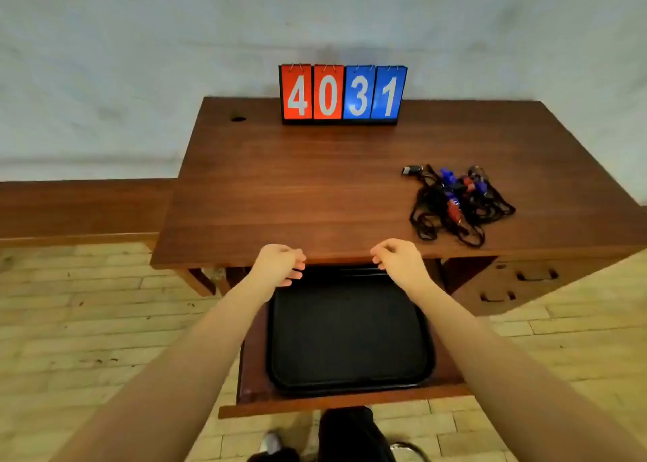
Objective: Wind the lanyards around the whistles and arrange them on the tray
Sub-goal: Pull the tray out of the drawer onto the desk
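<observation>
On the desk (315,188), far right, whistles (455,199) lying in one tangled heap — none wound yet. Below, black tray (350,384) sitting bare in the pulled-out drawer (332,404). Left hand (276,263) and right hand (397,260) hovering, fingers loosely curled, holding nothing — everything waiting.

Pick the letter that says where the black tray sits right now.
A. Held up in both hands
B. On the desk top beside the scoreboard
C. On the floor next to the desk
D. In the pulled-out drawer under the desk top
D: the black tray lies flat in the pulled-out drawer below the desk top, with the left hand and right hand empty at its far end.
</observation>
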